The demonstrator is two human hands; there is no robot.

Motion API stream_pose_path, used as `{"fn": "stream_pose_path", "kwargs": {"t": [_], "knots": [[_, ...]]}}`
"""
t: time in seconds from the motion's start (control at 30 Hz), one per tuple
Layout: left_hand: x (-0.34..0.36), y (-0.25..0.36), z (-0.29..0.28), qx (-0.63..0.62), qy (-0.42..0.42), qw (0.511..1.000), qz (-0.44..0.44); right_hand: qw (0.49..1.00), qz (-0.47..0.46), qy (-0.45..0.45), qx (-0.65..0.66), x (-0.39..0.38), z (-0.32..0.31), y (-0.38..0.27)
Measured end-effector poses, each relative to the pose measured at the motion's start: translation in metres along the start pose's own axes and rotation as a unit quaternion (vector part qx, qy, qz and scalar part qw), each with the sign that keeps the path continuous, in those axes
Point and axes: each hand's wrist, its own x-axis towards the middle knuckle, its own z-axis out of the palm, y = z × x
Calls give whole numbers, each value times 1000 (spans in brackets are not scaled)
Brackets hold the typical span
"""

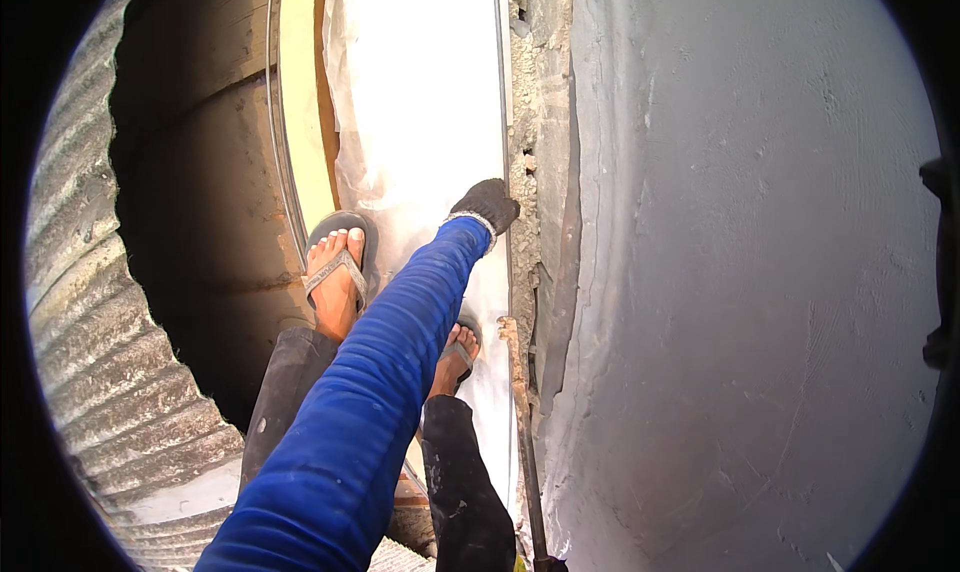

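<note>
At twelve o'clock, our dark-gloved left hand beside crumbling beige masonry; breakage could unbalance us. Finger closure, also our dark-gloved right hand's at six: cannot tell.

- Left glove: charcoal black, with a whitish cuff.
- Sleeve: vivid royal blue, darker in the creases.
- Bar: dark shaft, rusty brown toward its upper end.
- Sheet: glaring white, greyer along its left edge.
- Strip: pale yellow, bordered orange-brown.
- Wall: slate grey, faintly streaked paler.
- Masonry: mottled beige and grey.
- Roofing: grey, banded light and dark.
- Trousers: black, flecked with pale spots.
- Sandals: dark grey, with lighter grey straps.
</note>
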Motion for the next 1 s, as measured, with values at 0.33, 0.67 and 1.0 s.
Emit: {"fn": "stream_pose_path", "kwargs": {"t": [0.33,0.67,1.0], "knots": [[-27,-63,9,30,70,993,95,934,145,-325,34,-293,-464,72],[-308,-153,-130,66,120,987,-90,943,154,-251,152,-318,-531,79],[-575,-213,-153,65,137,970,-188,939,61,-284,185,-294,-621,82]]}}
